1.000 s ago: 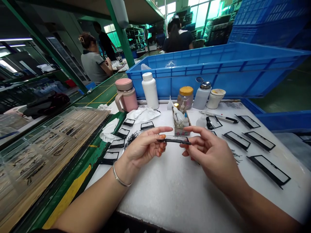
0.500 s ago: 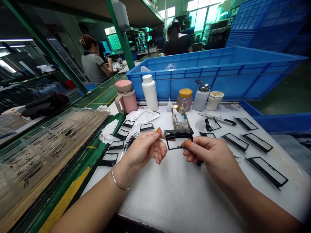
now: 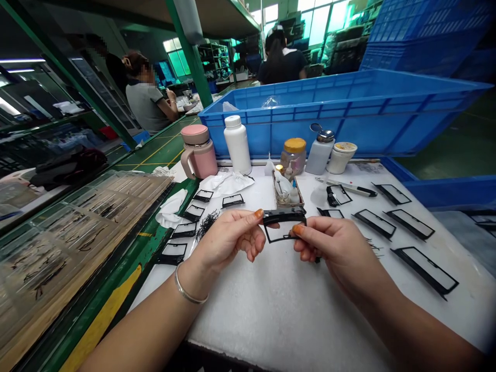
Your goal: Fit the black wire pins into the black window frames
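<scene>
Between my hands is a small black plastic frame with a clear window, its thick bar along the top. My left hand pinches the left end, thumb in front, with a fingertip showing through the window. At the lower right corner, my right hand grips it between thumb and curled fingers. Similar black frames lie on both sides, such as one frame on the right and another frame on the left. A pile of thin black strips is beside my left hand.
Behind the hands stand a small box of bottles, a pink mug, a white bottle and a pump bottle. A large blue crate spans the back. A divided clear tray lies left. Two people sit beyond.
My left thumb has moved slightly right onto the frame's left end. The held frame has tilted a little. The camera view has shifted slightly.
</scene>
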Available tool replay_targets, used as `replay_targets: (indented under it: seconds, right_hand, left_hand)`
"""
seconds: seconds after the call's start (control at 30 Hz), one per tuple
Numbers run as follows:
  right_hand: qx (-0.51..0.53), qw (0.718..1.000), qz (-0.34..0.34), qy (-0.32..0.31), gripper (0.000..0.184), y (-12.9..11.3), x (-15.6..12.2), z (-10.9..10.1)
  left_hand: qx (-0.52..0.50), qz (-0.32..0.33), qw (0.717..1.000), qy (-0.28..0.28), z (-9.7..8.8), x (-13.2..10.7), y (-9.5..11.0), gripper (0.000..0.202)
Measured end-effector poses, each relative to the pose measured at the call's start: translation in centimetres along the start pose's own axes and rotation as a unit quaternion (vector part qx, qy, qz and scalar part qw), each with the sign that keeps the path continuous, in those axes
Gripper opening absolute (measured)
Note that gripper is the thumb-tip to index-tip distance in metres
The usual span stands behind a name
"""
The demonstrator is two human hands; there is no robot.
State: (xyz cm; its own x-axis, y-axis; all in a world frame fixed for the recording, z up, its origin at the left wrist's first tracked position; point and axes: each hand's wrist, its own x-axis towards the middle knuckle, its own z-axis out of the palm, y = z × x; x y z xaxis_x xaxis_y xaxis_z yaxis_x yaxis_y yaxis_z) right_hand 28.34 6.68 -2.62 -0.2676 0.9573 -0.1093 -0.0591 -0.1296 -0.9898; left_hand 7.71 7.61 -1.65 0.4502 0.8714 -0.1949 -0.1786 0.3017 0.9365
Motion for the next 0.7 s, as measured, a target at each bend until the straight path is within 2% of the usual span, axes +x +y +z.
replay_targets:
  seconds: [0.17, 0.33, 0.5, 0.6, 0.7]
  right_hand:
    - [-0.048, 0.999, -0.022, 0.01, 0.029, -0.1, -0.2, 0.2]
    - [-0.143, 0.985, -0.089, 0.037, 0.032, -0.2, -0.5, 0.5]
    - [-0.235, 0.965, -0.117, 0.006, 0.015, 0.3, 0.0, 0.2]
    - [-0.27, 0.957, -0.101, -0.012, 0.029, 0.7, 0.5, -0.1]
    - [-0.314, 0.943, -0.103, -0.031, 0.029, 1.1, 0.8, -0.6]
  left_hand:
    - [0.059, 0.02, 0.998, 0.022, -0.1, 0.1, -0.1, 0.041]
    - [0.118, 0.07, 0.989, 0.051, -0.4, 0.2, -0.1, 0.039]
    - [0.143, 0.134, 0.977, 0.088, -1.2, 0.0, 0.5, 0.025]
    - [0.17, 0.235, 0.944, 0.157, -2.3, -0.9, 1.8, 0.021]
    - [0.207, 0.337, 0.889, 0.23, -3.5, -2.9, 3.5, 0.02]
